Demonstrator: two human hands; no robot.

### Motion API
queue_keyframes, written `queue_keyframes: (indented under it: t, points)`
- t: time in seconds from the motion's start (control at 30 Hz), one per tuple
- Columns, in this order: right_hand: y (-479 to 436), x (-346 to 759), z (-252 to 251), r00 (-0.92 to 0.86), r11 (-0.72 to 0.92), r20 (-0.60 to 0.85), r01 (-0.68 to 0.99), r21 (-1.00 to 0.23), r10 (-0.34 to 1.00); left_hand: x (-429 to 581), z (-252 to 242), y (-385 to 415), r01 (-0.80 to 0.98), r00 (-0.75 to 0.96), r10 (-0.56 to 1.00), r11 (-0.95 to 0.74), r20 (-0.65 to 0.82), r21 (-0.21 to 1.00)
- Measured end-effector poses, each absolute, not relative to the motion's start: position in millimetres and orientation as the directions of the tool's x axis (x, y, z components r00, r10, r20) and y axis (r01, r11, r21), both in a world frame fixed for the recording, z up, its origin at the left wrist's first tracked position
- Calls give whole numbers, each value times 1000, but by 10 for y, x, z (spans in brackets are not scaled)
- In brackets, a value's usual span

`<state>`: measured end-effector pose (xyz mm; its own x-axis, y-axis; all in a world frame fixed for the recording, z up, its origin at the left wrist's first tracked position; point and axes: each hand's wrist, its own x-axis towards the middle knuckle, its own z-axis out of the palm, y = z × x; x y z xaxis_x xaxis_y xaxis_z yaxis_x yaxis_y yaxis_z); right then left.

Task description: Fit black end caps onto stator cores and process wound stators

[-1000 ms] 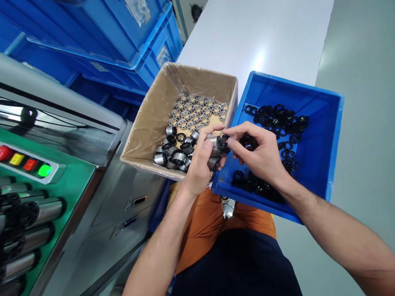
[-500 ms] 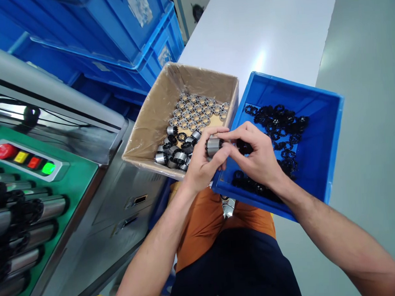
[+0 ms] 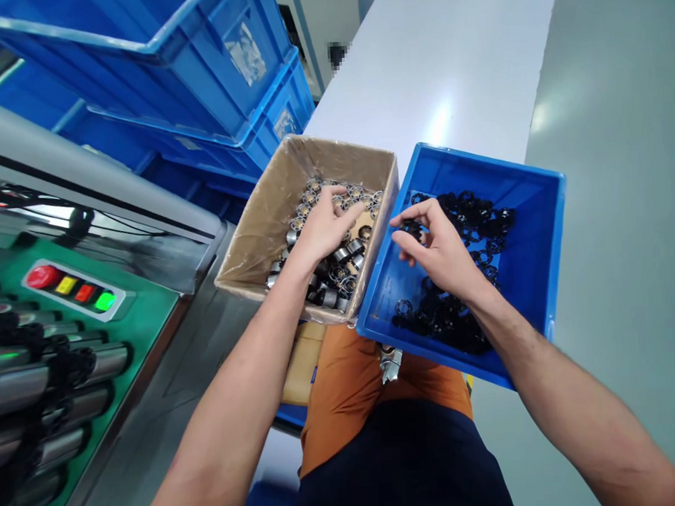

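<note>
My left hand (image 3: 326, 225) reaches into the lined cardboard box (image 3: 248, 249), fingers spread and nothing visible in them. Beneath it lie rows of silver ring-shaped cores (image 3: 313, 198) and, nearer me, a loose heap of metal cylinders with black ends (image 3: 329, 296). Over the left side of the blue bin (image 3: 540, 274), my right hand (image 3: 441, 252) pinches a black toothed plastic ring (image 3: 411, 229) between thumb and fingers; whether it is more than one ring I cannot tell. Many similar black rings (image 3: 470, 210) lie in that bin.
Box and bin stand side by side at the near end of a white table (image 3: 408, 71). Stacked blue crates (image 3: 206, 72) rise behind the box. To the left, a green machine bed (image 3: 149, 291) carries several metal cylinders and a button panel (image 3: 73, 287).
My hands have moved apart. The metal cylinder they held together has left my left hand, which has opened over the box. My right hand keeps a black ring over the bin.
</note>
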<state>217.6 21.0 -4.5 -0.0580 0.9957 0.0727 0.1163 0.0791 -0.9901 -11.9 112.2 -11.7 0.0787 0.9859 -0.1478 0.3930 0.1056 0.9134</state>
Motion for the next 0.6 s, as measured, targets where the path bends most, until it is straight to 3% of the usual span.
queue_keyframes:
  t: [0.1, 0.2, 0.3, 0.6]
  points:
    - [173, 2137, 27, -100, 127, 113, 145, -981, 989, -75, -75, 949, -94, 30, 945, 328, -326, 940]
    - [135, 2097, 115, -157, 91, 96, -36, -995, 983, 7, -21, 690, -384, 64, 925, 370, -375, 846]
    - [95, 2063, 184, -203, 76, 98, -117, -990, 974, 129, 6, 412, -436, 94, 929, 361, -357, 825]
    - [-10, 2004, 227, -251, 62, 93, -125, -990, 964, 196, 10, 31, -383, 106, 978, 208, -181, 900]
